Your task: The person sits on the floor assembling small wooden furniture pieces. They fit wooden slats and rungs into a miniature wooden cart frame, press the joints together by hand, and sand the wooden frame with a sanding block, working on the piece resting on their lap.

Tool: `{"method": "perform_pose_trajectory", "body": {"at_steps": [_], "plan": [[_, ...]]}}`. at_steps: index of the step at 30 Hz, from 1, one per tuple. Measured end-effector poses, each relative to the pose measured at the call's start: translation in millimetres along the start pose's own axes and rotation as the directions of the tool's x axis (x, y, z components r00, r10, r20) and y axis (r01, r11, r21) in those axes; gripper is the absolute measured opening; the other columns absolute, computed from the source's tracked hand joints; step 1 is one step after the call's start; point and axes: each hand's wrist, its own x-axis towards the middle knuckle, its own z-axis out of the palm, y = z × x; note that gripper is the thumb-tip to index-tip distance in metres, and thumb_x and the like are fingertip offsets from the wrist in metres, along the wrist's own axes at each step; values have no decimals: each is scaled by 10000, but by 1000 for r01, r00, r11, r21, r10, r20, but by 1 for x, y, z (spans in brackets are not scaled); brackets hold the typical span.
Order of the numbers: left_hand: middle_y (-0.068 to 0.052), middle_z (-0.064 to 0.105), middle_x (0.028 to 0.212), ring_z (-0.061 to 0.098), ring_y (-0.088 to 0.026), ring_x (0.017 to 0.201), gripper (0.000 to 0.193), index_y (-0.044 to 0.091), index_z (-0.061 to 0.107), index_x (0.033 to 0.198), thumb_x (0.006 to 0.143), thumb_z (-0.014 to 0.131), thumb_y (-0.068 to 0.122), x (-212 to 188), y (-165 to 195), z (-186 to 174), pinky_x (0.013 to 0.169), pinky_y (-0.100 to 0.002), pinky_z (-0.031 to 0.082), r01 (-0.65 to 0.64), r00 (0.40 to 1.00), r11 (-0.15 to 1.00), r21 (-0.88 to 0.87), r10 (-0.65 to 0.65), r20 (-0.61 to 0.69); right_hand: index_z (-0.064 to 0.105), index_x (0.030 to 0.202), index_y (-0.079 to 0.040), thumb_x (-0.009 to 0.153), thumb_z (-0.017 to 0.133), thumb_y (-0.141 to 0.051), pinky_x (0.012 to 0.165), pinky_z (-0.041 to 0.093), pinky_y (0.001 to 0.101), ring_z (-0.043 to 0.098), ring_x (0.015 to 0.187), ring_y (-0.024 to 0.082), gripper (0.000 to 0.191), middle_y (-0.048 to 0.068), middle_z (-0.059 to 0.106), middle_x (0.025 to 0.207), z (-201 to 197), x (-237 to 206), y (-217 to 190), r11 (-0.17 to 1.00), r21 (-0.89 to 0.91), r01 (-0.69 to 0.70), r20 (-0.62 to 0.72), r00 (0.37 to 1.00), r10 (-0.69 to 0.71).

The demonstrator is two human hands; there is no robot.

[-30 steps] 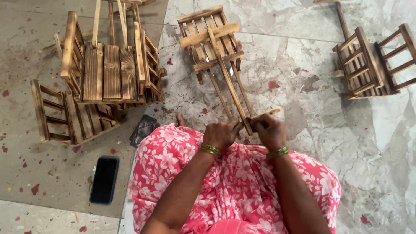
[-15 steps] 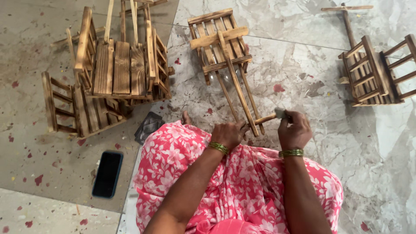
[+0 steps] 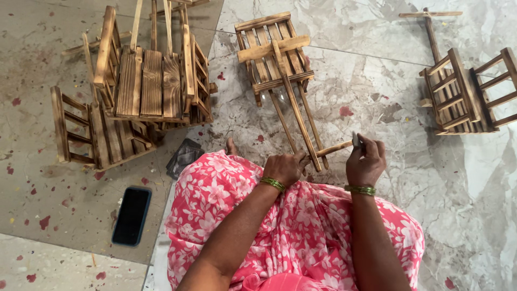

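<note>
The wooden slatted frame (image 3: 280,70) lies flat on the pale marble floor (image 3: 377,81) straight ahead of the seated person, its long legs running back toward the lap in pink floral cloth (image 3: 301,226). The left hand (image 3: 284,168) is closed over the near ends of those legs, pinning them down. Just right of the frame's near end, the right hand (image 3: 366,161) is wrapped around a small grey tool (image 3: 356,140), fingers curled tight, the tool touching the tip of one short wooden stick (image 3: 334,149) that juts out from the legs.

Each wrist wears one green bangle. Left of the frame stand two more slatted wooden pieces (image 3: 145,81), stacked close together; well to its right sits one more (image 3: 463,91). Near the person's left knee, further from the frame, lie one black phone (image 3: 131,215) and one dark packet (image 3: 184,156).
</note>
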Motion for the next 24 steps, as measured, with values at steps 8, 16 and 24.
{"method": "perform_pose_trajectory", "body": {"at_steps": [8, 16, 24], "plan": [[-114, 710, 694, 726, -270, 604, 301, 295, 697, 1206, 1008, 501, 410, -1, 0, -1, 542, -458, 564, -23, 997, 998, -58, 19, -69, 628, 1150, -20, 941, 717, 18, 721, 570, 242, 671, 839, 89, 230, 51, 695, 988, 12, -9, 15, 646, 628, -434, 277, 900, 336], [-122, 714, 697, 723, -283, 621, 289, 272, 695, 1191, 1009, 543, 437, -2, 3, -4, 554, -464, 562, -14, 999, 999, -30, 12, -52, 766, 969, -93, 899, 778, -37, 808, 569, 372, 703, 937, 248, 90, 82, 766, 1000, -3, -1, -5, 982, -120, 144, -33, 988, -149], [-112, 703, 668, 712, -270, 593, 268, 272, 704, 1199, 995, 573, 386, -2, 2, -5, 538, -452, 560, -71, 990, 998, -4, 69, -123, 775, 926, -190, 924, 754, -196, 723, 584, 324, 688, 909, 181, 22, 23, 771, 981, 18, -18, 18, 877, -132, 462, 317, 858, -404]]}}
